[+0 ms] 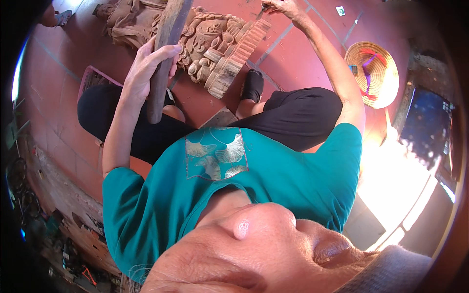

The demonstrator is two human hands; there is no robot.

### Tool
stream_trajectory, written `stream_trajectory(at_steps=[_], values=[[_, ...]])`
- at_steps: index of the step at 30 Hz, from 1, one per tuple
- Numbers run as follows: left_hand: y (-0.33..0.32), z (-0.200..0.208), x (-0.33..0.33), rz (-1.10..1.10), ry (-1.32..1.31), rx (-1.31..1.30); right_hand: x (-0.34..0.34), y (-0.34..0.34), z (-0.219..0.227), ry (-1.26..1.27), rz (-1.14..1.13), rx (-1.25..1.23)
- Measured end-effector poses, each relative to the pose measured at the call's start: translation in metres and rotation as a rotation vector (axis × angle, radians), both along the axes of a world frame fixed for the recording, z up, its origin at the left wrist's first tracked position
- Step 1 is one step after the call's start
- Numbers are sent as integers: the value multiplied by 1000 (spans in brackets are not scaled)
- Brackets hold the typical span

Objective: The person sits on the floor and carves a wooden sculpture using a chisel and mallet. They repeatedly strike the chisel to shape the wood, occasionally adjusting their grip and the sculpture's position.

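Note:
A carved wooden sculpture (210, 41) lies on the floor in front of my crossed legs, covered in deep relief, with a ridged band at its near right end. My left hand (145, 66) is wrapped round a thick wooden club (168, 36), raised over the sculpture's left part. At the sculpture's upper right end, my right hand (284, 8) pinches a slim dark tool, seemingly a chisel (261, 13). The tool's tip reaches the ridged edge. Part of the right hand is cut off by the top of the picture.
Red floor tiles (303, 58) surround the carving. A straw hat (376, 73) with a purple strap lies to the right. To my left stands a pink basket (88, 80). A foot (62, 18) shows at the upper left. Clutter (68, 244) fills the lower left.

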State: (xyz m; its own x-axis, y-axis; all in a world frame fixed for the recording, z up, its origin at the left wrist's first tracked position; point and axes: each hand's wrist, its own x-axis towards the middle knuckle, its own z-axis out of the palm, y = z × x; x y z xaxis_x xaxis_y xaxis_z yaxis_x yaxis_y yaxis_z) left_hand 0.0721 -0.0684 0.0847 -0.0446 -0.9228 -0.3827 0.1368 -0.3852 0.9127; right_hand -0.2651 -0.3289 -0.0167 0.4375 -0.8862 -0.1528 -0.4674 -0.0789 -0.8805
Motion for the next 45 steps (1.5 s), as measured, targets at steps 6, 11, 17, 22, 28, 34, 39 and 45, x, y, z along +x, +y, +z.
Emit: stream_trajectory(at_steps=[6, 11, 17, 22, 28, 34, 39, 45], values=[[-1, -1, -6, -28, -64, -21, -13, 2, 13, 97, -25, -71], [-1, 2, -8, -50, -104, -30, -17, 1, 8, 152, -54, -128], [-14, 21, -15, -131, -206, -115, -12, 2, -3, 258, -15, -194], [-40, 45, -15, -247, -388, -225, -9, 5, -7, 47, 9, -297], [-76, 56, -23, -279, -478, -272, -9, 12, 2, 44, -16, -180], [-94, 21, -28, -324, -306, -284, -15, 9, -10, -36, 41, -126], [-104, 14, -25, -381, -401, -265, -23, 7, -12, -75, 120, -218], [-137, 24, -29, -437, -594, -475, -9, 22, 10, -83, 7, -46]])
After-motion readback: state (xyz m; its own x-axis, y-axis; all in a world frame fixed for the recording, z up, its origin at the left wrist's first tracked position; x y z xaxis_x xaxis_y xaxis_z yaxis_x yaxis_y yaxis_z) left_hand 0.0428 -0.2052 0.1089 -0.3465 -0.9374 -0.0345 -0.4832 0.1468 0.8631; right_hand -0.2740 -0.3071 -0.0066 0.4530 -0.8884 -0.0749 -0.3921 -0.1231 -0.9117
